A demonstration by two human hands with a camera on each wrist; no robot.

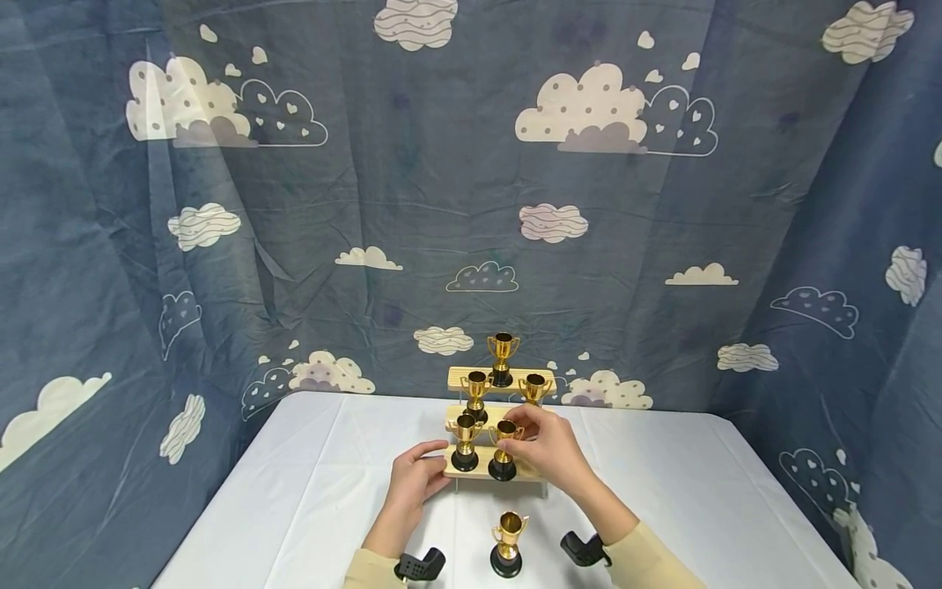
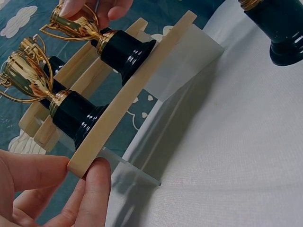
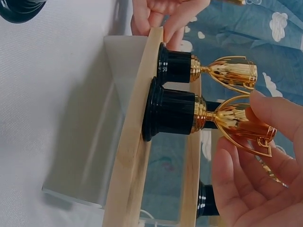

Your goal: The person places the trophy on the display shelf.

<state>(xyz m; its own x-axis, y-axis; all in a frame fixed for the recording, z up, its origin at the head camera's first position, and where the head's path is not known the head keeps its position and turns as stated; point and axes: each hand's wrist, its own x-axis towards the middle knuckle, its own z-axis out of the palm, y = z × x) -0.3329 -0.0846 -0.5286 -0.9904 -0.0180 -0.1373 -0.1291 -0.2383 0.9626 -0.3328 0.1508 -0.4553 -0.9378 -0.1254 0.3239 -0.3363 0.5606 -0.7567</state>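
Note:
With thumb and fingers on the gold cup, my right hand (image 1: pixel 553 448) holds a small trophy (image 3: pixel 175 111) whose black base stands on the front step. In the head view, another trophy (image 1: pixel 464 460) is just left of it on that step. My left hand (image 1: pixel 415 483) pinches the left end of the wooden front step (image 2: pixel 137 90) between thumb and fingers, as the left wrist view shows. Closer to me on the white table, a separate trophy (image 1: pixel 506 560) stands upright between my forearms.
Behind the front step rise a middle step with two trophies, one (image 1: pixel 476 393) at left and one (image 1: pixel 534 386) partly behind my right hand, and a top step (image 1: pixel 464 378) with a trophy (image 1: pixel 502 352). Clear panels support the stand. A cloud-patterned curtain (image 1: pixel 412 196) surrounds the white table (image 1: pixel 324 483).

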